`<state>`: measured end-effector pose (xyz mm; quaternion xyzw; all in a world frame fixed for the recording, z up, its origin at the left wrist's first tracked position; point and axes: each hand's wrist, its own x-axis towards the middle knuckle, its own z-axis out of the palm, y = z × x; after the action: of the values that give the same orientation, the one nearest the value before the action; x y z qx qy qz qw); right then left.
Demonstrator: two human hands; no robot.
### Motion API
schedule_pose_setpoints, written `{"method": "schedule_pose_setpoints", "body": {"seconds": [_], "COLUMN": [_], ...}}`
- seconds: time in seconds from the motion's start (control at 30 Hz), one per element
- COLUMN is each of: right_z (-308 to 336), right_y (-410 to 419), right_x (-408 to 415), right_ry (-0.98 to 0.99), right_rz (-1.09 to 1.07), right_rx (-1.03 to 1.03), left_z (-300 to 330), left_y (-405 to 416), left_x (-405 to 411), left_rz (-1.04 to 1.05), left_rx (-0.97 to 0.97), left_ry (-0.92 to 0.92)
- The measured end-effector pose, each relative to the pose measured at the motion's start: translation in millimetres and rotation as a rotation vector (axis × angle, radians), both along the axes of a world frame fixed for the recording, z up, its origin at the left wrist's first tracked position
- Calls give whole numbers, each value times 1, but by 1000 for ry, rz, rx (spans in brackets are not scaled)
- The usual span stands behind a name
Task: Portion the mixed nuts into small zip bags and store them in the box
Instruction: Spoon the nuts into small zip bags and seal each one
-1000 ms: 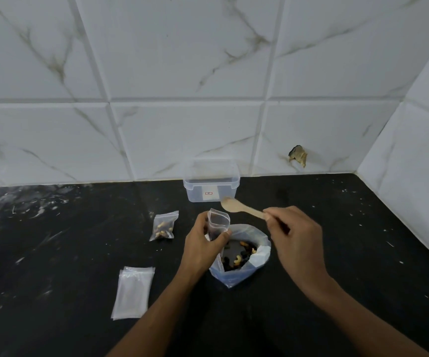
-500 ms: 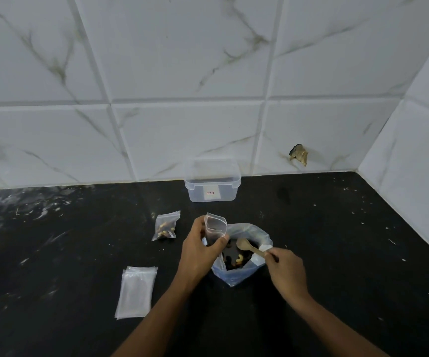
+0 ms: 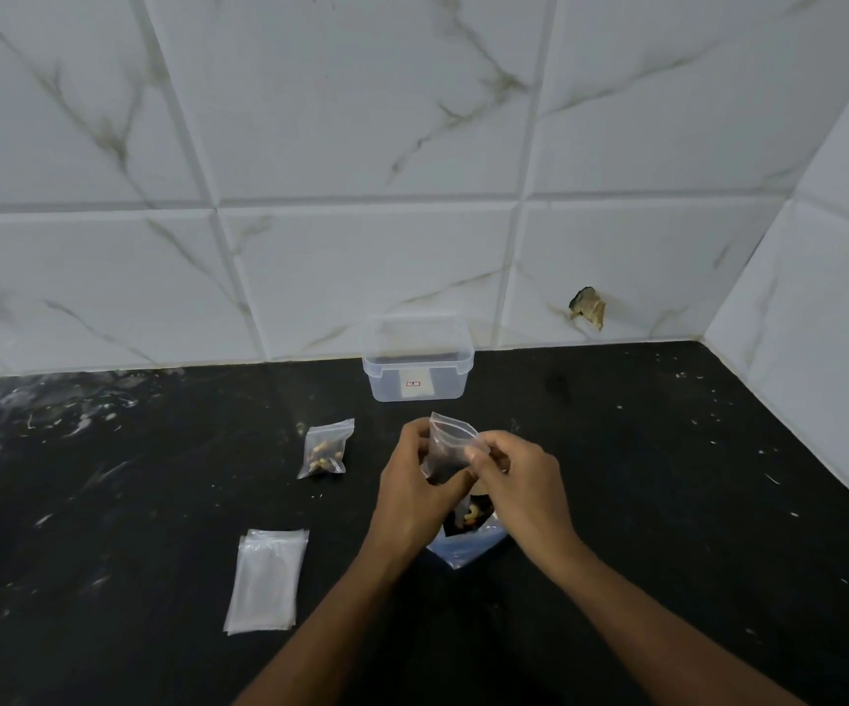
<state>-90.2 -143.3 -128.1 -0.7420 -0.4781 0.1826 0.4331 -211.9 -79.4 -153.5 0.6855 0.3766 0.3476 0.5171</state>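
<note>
Head | small zip bag (image 3: 450,448): clear, upright | pinched by both hands (image 3: 468,481)

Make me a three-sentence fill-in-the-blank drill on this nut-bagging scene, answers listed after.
1. Both the left hand and the right hand hold one small ____ bag.
2. The clear plastic box stands against the tiled ____.
3. The filled bag of nuts lies to the ____ of the hands.

Answers: zip; wall; left

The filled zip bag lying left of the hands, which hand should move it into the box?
Left, probably: the small nut-filled zip bag lies on the left hand's side.
</note>
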Motion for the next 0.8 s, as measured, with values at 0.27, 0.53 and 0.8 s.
{"method": "schedule_pose_setpoints", "body": {"seconds": [0.27,0.53,0.8], "right_z": [8,15,17], "right_y": [5,4,6], "right_x": [24,33,33], "right_ry": [-81,32,117], "right_rz": [108,94,187], "right_rx": [9,6,-10], "left_z": [8,12,15], "left_y": [22,23,23], "left_x": [-12,-7,-6], "left_rz": [-9,17,-17], "left_rx": [-24,-63,-12], "left_ry": [-97,-112,-104]}}
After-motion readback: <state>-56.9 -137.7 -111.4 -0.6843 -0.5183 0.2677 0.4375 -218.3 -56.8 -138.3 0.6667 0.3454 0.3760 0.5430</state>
